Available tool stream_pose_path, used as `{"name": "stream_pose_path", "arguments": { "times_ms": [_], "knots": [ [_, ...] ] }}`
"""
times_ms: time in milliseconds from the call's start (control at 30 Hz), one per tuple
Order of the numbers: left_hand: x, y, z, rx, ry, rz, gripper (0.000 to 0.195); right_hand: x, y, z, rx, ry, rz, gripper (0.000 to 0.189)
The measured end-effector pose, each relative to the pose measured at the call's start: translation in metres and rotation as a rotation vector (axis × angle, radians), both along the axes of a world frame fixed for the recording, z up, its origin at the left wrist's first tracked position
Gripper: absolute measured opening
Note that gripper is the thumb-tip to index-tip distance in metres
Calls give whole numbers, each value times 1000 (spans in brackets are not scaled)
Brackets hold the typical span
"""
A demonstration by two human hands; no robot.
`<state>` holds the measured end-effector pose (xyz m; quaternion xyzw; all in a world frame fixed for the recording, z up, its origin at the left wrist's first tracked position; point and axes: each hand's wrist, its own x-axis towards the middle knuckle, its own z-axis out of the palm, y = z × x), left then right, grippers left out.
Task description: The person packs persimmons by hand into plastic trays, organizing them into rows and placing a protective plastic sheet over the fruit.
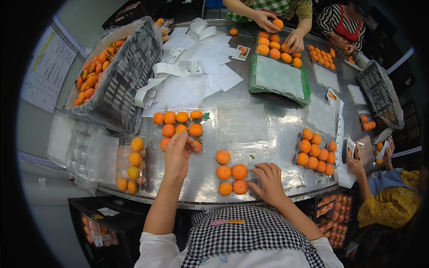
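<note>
My left hand (pixel 180 152) is over a clear plastic tray (pixel 155 142) holding several orange persimmons (pixel 168 130). Its fingers are bent, their tips overlapping a persimmon (pixel 181 128) in the middle row; whether they grip it cannot be told. My right hand (pixel 270 184) rests, fingers spread, at the right side of a second clear tray (pixel 259 156). Persimmons (pixel 240 171) fill its left part, and a small green leaf piece (pixel 252 156) lies in its upper part. Behind it spreads that tray's lid, with a white foam pad (pixel 242 123).
A plastic-lined crate (pixel 130 73) of persimmons stands at the left, near stacked empty trays (pixel 78 150). Paper sheets and label strips (pixel 197 63) cover the table's back left. Across the table, a co-worker's hands (pixel 295 41) handle fruit on a green stack. More filled trays (pixel 315 152) lie right.
</note>
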<state>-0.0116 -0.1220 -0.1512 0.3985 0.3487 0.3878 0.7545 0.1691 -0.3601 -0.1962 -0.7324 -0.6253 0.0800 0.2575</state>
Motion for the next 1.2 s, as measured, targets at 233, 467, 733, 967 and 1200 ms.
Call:
{"name": "stream_pose_path", "arguments": {
  "times_ms": [233, 467, 733, 967, 1200],
  "knots": [
    [1, -41, -15, -108, 44, -128, 45, 9, 54, -5, -94, -89, 168, 49],
    [-10, -60, -25, -235, 67, -111, 41, 2, 57, -13, -243, -223, 275, 51],
    [-4, -72, -33, -264, 76, -111, 34, -8, 51, -11, -153, -176, 136, 52],
    [1, -81, -43, -257, 51, -151, 32, -11, 56, -8, -145, -275, 116, 39],
    [1, -83, -44, -235, 87, -173, 31, -9, 51, -6, 9, -99, 122, 36]
  ]
}}
